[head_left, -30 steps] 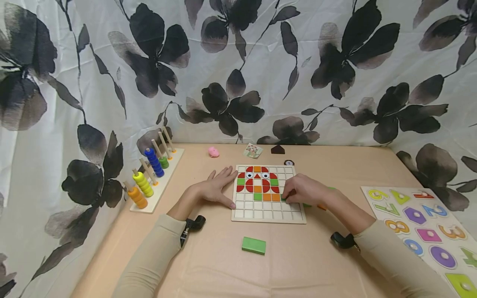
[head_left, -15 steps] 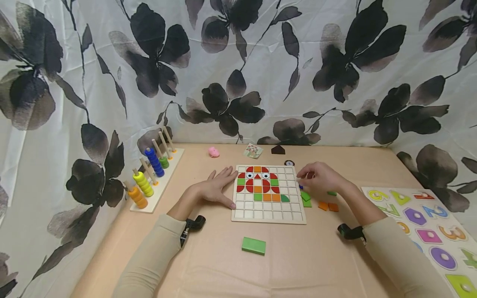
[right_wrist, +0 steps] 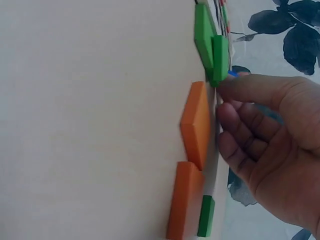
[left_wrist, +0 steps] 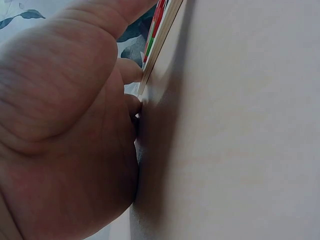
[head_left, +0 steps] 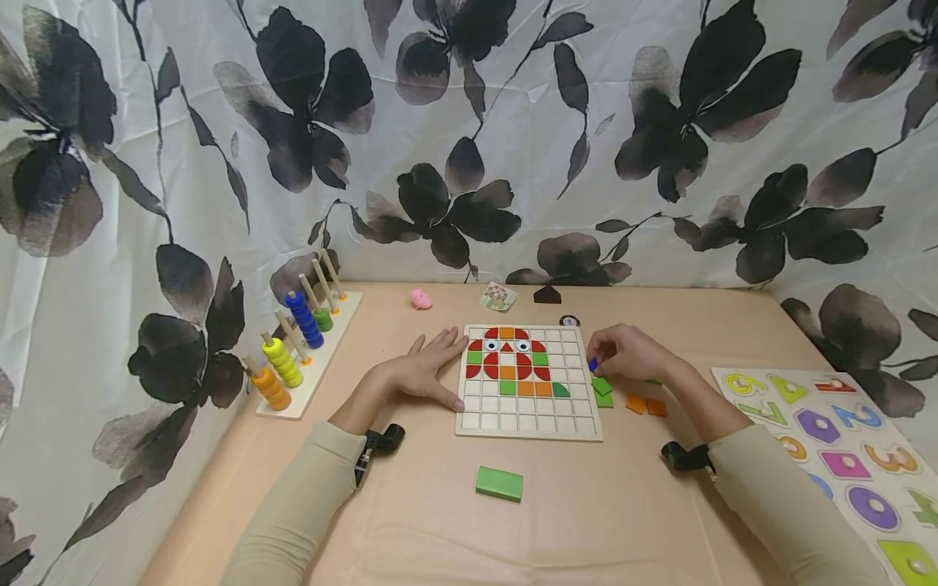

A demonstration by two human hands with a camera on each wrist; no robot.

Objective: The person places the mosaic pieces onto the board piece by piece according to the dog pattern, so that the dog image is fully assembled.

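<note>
A white grid board lies on the table, its upper left part filled with red, green and orange tiles and two eye tiles. My left hand rests at its left edge with the fingers spread, thumb at the lower left side. Just off the board's right edge, my right hand pinches a small blue tile between thumb and fingertips. In the right wrist view only a sliver of the blue tile shows past the thumb. A dark green rounded tile sits in the grid at the row's right end.
Beside the right hand lie green tiles, orange tiles and a dark green tile. A green block is in front. A bead stacker stands left, a number puzzle right. A pink figure and card lie behind.
My right hand has left the dark green tile in the grid and moved right, off the board, to the blue tile. The left hand has stayed in place.
</note>
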